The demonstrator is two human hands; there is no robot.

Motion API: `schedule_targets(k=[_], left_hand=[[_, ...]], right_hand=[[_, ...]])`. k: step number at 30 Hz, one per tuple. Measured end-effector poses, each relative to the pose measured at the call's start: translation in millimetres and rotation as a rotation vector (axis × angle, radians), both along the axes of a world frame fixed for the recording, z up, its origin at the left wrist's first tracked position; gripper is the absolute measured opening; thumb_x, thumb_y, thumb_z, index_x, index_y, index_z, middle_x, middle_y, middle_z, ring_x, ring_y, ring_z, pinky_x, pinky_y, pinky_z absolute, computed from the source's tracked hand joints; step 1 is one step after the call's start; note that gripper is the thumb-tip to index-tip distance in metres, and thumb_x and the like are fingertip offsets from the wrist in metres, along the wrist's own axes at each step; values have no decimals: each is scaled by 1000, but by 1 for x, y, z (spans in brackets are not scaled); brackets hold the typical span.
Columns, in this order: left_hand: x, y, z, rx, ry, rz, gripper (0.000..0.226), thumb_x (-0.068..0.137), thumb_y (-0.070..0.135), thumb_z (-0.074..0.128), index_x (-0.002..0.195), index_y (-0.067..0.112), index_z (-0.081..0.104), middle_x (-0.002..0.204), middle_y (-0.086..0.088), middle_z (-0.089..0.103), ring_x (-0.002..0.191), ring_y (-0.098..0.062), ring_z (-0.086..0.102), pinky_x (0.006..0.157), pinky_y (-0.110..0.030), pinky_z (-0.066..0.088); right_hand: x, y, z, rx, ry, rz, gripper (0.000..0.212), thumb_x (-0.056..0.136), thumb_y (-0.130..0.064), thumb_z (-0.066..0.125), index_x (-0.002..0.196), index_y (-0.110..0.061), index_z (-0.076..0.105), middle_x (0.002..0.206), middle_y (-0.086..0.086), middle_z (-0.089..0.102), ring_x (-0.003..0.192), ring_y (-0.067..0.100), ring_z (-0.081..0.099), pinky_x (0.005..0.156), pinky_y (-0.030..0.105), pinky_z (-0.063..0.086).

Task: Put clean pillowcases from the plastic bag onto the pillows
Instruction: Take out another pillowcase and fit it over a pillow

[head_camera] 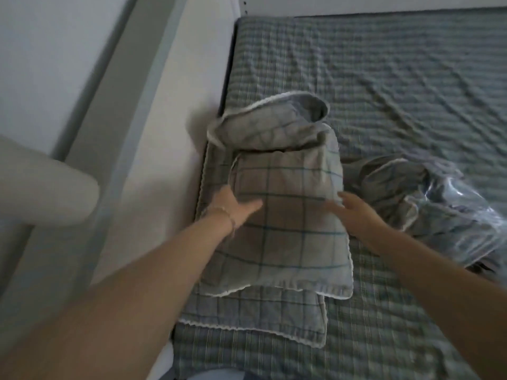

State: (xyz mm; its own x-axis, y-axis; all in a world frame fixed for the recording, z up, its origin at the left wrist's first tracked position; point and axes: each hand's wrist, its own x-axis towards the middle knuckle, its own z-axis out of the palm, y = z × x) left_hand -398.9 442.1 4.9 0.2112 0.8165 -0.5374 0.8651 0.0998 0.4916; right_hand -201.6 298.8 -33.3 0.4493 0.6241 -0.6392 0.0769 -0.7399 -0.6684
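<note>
My left hand [236, 211] and right hand [354, 212] flank the checked pillow [288, 229] — both seemingly uncurled, blurred.

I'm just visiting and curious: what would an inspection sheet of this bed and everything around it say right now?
Surface: bed under a wrinkled grey-green striped sheet.
Job's things: top pillow in a checked case, its far end bunched and loose, lying on a lower pillow that is also cased; clear plastic bag at the right with folded cloth inside.
Clutter: crumpled grey fabric beside the bag.
Hands: left hand flat on the top pillow's left side; right hand open at its right edge, contact blurred.
Cables: nothing seen.
Surroundings: white wall panel left of the bed; white rounded object far left, too blurred to identify.
</note>
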Motion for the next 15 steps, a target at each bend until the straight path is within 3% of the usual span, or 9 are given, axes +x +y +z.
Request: schedule_targets(k=[3,6,9,11,15], left_hand=[[-23,-42,-40,-348,46,110,96,68,51,74,139,4,30,140,-8,43,126,-25,44,105,-29,35],[-13,-53,-64,-327,-43,284,78,69,43,77,128,5,44,129,-8,53,118,-23,51,90,-21,37],[2,-58,-85,-190,-21,349,46,78,24,71,116,5,52,116,-12,58,109,-25,54,79,-20,34],[11,-51,-86,-146,-45,371,25,80,18,67,100,9,55,100,-10,59,97,-23,56,75,-23,35],[19,-15,-47,41,-108,337,9,78,16,66,75,10,59,81,-10,57,71,-18,51,56,-24,35]], right_hand=[[6,-40,-54,-194,84,-96,97,69,-62,68,144,-14,30,135,3,47,112,26,53,92,40,46],[13,-50,-81,-273,227,-289,116,57,-67,70,147,-13,20,140,8,44,124,32,47,103,43,40],[15,-55,-103,-207,422,-331,100,63,-61,70,142,-13,33,139,10,45,124,31,46,105,38,36],[15,-57,-113,-176,440,-334,104,48,-68,74,132,-10,49,128,10,55,114,29,54,102,41,42],[19,-29,-79,-130,260,-266,54,76,-47,68,109,-5,64,108,13,66,97,28,61,92,43,50]])
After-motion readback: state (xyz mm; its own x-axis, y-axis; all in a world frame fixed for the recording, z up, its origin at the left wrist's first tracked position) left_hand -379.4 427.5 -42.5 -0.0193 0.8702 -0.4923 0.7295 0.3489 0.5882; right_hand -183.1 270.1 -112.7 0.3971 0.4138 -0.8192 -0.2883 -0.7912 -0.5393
